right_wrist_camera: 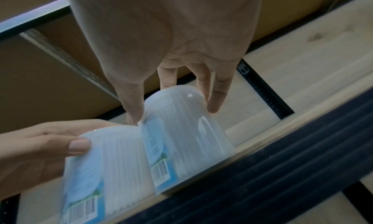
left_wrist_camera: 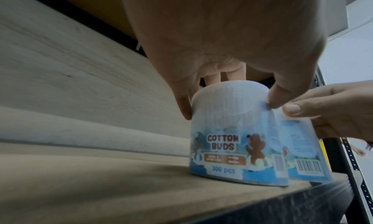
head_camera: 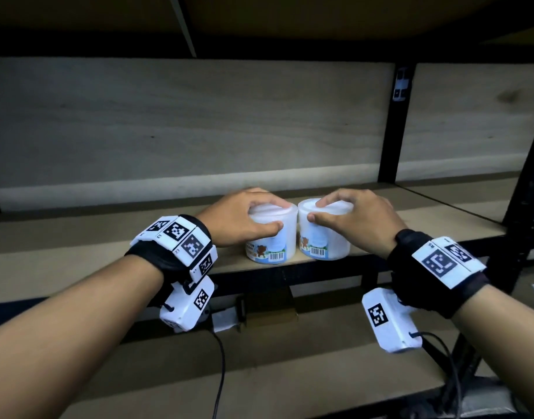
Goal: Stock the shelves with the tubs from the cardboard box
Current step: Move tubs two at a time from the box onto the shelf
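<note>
We see the shelf [head_camera: 108, 234] running bare toward 9 and 12 o'clock. Two tubs stand upright at its front edge, just beside each other: left hand [head_camera: 238, 219] clamps left tub [head_camera: 270, 240], right hand [head_camera: 356, 219] clamps right tub [head_camera: 323, 237].

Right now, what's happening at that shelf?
A person is stocking two tubs of cotton buds, one per hand. The left hand grips the left tub from above, fingers curled over its lid and thumb on its side. The right hand grips the right tub the same way. Both tubs stand upright, side by side, near the front edge of the shelf board. The cardboard box is not in view.
</note>
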`<state>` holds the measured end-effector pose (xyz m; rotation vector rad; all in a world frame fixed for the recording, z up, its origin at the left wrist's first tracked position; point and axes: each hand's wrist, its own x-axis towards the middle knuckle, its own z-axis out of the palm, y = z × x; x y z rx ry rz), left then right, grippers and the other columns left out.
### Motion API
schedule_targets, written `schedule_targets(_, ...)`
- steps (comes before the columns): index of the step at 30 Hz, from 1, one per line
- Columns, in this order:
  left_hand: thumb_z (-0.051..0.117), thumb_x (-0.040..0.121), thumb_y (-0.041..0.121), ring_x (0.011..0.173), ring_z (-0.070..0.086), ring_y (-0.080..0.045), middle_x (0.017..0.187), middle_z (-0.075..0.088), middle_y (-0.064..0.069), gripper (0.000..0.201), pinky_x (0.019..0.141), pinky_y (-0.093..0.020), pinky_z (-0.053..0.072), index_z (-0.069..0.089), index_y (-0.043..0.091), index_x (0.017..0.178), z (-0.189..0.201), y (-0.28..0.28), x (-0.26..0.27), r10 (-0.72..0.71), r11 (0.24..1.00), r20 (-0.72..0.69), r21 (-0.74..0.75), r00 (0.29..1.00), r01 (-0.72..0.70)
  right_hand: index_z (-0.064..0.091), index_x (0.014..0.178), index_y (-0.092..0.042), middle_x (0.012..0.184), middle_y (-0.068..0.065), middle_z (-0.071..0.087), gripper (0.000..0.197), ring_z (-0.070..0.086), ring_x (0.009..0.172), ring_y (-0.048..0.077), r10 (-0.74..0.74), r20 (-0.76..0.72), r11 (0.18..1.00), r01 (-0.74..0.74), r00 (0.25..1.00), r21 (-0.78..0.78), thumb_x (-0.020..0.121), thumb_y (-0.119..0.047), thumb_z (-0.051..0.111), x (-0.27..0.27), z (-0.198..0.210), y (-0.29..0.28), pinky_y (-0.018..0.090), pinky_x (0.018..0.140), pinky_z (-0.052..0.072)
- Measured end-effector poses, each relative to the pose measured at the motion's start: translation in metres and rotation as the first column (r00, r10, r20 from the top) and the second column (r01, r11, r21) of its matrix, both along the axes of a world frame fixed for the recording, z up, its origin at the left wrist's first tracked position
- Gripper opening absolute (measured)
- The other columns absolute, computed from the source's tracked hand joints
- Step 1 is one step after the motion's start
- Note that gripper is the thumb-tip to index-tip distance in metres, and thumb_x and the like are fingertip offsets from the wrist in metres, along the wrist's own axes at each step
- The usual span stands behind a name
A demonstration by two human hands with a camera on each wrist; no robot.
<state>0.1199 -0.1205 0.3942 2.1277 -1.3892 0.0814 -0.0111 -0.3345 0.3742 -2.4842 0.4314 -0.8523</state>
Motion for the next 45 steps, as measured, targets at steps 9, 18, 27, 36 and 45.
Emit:
schedule_targets(9,0.069,0.083,0.04,0.107,0.057,-0.008,0.115,0.064,0.012,0.031,0.095,-0.034,0.049,0.068,0.035,0.113,0.009,0.002,-0.02,0.083,0.996,0.15,0.012,0.985,-0.086,0.073,0.107,-0.037,0.12,-0.006,0.068,0.023,0.058,0.117,0.019,0.016,-0.089,0.953,-0.042,0.996,-0.301,0.085,-0.035,0.068,-0.022,0.025,0.016,0.026,0.093,0.042)
schedule_targets(18,0.064,0.09,0.03,0.105,0.061,-0.011,0.116,0.068,0.008,0.023,0.088,-0.026,0.047,0.07,0.03,0.112,0.015,0.0,-0.036,0.138,0.989,0.25,0.018,0.958,-0.147,0.074,0.103,-0.043,0.102,-0.013,0.072,0.037,0.066,0.094,0.015,0.029,-0.143,0.917,-0.083,0.989,-0.39,0.083,-0.014,0.062,-0.027,0.034,0.027,0.029,0.082,0.054)
schedule_targets(27,0.074,0.083,0.03,0.09,0.064,0.005,0.1,0.074,0.017,0.019,0.08,-0.015,0.048,0.076,0.033,0.102,0.028,-0.007,-0.017,0.11,0.99,0.135,0.07,0.985,-0.12,0.076,0.093,-0.04,0.09,-0.013,0.072,0.033,0.066,0.089,0.012,0.038,-0.192,0.915,-0.111,0.981,-0.387,0.082,-0.01,0.067,-0.017,0.046,0.022,0.023,0.077,0.05)
schedule_targets(36,0.076,0.082,0.031,0.094,0.064,0.001,0.101,0.074,0.015,0.025,0.071,-0.005,0.037,0.076,0.032,0.106,0.035,-0.045,0.012,0.153,0.975,0.158,0.14,0.976,-0.175,0.078,0.089,-0.038,0.082,-0.011,0.071,0.033,0.064,0.082,0.01,0.013,-0.247,0.918,-0.11,0.969,-0.381,0.079,-0.007,0.074,0.019,0.053,-0.004,0.023,0.072,0.05)
schedule_targets(45,0.077,0.079,0.025,0.097,0.066,-0.005,0.102,0.074,0.012,0.025,0.092,-0.02,0.048,0.076,0.03,0.104,0.031,-0.091,0.058,0.187,0.968,0.158,0.136,0.97,-0.209,0.079,0.086,-0.031,0.084,-0.008,0.074,0.033,0.068,0.084,0.013,-0.013,-0.303,0.934,-0.097,0.953,-0.345,0.075,0.0,0.075,0.079,0.056,-0.044,0.023,0.079,0.054)
